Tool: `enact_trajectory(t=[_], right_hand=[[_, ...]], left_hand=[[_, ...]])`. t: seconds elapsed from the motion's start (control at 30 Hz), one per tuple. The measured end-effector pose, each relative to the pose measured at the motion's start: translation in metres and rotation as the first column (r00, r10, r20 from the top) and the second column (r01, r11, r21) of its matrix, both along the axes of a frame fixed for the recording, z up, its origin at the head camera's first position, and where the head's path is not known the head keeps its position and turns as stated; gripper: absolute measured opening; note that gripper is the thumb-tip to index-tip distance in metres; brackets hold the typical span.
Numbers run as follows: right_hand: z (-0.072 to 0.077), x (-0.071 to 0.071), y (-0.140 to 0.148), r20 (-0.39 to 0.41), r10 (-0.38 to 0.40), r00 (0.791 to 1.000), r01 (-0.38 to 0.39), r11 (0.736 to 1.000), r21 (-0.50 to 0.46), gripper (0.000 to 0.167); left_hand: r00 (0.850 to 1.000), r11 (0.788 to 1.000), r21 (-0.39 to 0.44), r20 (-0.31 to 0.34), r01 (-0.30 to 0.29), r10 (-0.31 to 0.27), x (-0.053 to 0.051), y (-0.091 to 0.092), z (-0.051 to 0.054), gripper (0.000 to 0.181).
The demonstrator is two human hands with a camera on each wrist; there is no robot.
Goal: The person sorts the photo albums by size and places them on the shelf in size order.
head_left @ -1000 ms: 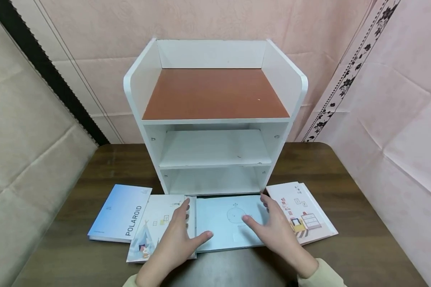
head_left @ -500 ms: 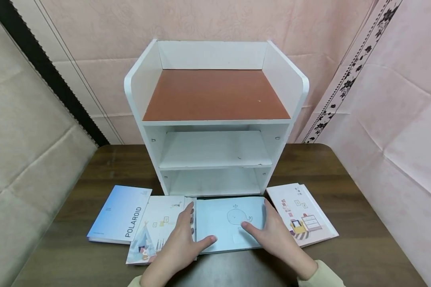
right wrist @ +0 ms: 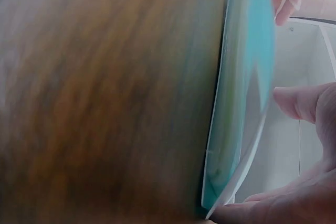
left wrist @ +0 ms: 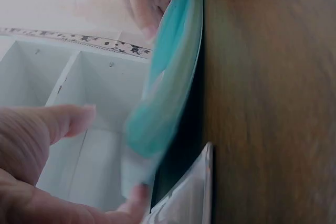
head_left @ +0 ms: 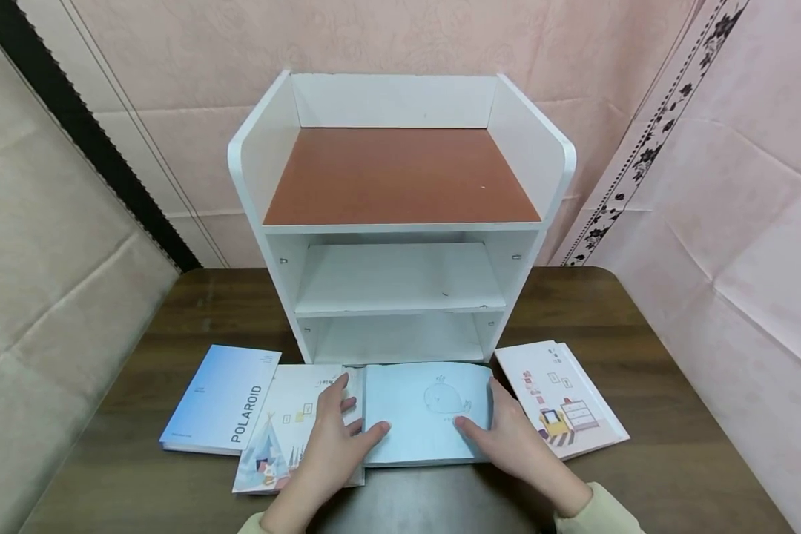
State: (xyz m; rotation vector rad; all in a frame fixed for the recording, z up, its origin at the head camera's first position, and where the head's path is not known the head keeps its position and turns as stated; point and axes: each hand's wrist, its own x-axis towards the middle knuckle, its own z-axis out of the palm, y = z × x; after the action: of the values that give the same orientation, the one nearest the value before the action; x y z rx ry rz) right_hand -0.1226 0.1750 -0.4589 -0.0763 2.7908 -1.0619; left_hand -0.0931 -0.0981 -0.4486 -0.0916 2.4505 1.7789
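Far L on the dark-brown wood-look table (head_left: 667, 423): a blue-to-white rectangular book marked POLAROID (head_left: 216, 400), w/ a white illustrated tent-drawing book (head_left: 287, 426) just beside it. Over the latter is the bare left hand (head_left: 337, 445), fingers spread, thumb well apart & pointing R over the next book's L edge; no hold on anything that shows. Fingertip contact is blurred in the L wrist view, can't tell.

Ctr: a pale-blue paper book w/ whale-like line art (head_left: 414, 423), on the table directly btwn the hands, just in front of a white boxy shelf unit w/ brown top panel (head_left: 400, 278). Long axis looks side to side, i.e. hand to hand, tho foreshortening makes that approx. Wrist views: its upper cover or page bows up.

The bare right hand (head_left: 507, 434) is nearer: fingertips at the book's R edge, thumb over its top face, wide gap btwn, not wrapped round; can't tell if thumb presses. Far R, just past that hand: a white rectangular book w/ red lettering & furniture drawing (head_left: 561, 397).
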Motion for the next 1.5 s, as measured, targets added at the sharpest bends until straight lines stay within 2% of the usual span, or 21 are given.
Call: enact_trajectory(t=[0.07,0.17,0.3,0.4,0.5,0.57,0.8,0.97,1.1,1.3,1.5], right_hand=[[-0.001,-0.001,0.001,0.002,0.001,1.000,-0.001,1.000,0.001,0.097],[-0.001,-0.001,0.002,0.009,-0.006,1.000,0.006,1.000,0.006,0.096],[0.000,0.001,0.001,0.028,-0.012,1.000,0.012,1.000,0.013,0.094],[0.001,0.002,-0.001,0.038,-0.007,0.999,0.007,1.000,0.008,0.093],[0.001,0.002,-0.002,0.036,0.000,0.999,0.000,1.000,0.001,0.093],[0.002,0.001,-0.001,0.034,-0.001,0.999,0.001,1.000,0.000,0.092],[0.004,-0.001,0.007,0.031,0.004,0.999,-0.003,1.000,-0.030,0.095],[0.005,0.001,0.010,0.060,0.013,0.998,-0.006,0.994,-0.112,0.090],[0.009,0.003,0.011,0.096,0.012,0.995,0.007,0.980,-0.199,0.086],[0.008,0.003,0.012,0.103,0.009,0.995,0.021,0.957,-0.289,0.080],[0.013,0.010,0.011,0.092,-0.010,0.996,0.045,0.922,-0.385,0.068]], left_hand=[[1.000,0.996,0.088,0.009,-0.022,0.022,-0.002,0.000,0.000,0.094],[1.000,0.984,0.179,0.020,-0.007,0.004,-0.003,0.000,-0.002,0.088],[0.993,0.947,0.309,0.053,0.084,-0.105,-0.002,0.006,-0.006,0.078],[0.987,0.941,0.313,0.056,0.128,-0.153,0.001,0.012,-0.008,0.074],[0.990,0.963,0.241,0.042,0.118,-0.132,0.003,0.015,-0.009,0.072],[0.994,0.966,0.242,0.043,0.091,-0.104,0.004,0.016,-0.010,0.070],[0.993,0.922,0.388,0.111,0.002,-0.049,0.004,0.014,-0.009,0.064],[0.989,0.894,0.448,0.138,-0.014,-0.054,0.007,0.009,-0.002,0.064],[0.990,0.875,0.484,0.128,-0.008,-0.062,0.010,0.005,0.003,0.063],[0.992,0.830,0.558,0.107,-0.001,-0.072,0.012,0.000,0.010,0.062],[0.995,0.815,0.579,0.093,-0.017,-0.045,0.013,-0.007,0.018,0.061]])
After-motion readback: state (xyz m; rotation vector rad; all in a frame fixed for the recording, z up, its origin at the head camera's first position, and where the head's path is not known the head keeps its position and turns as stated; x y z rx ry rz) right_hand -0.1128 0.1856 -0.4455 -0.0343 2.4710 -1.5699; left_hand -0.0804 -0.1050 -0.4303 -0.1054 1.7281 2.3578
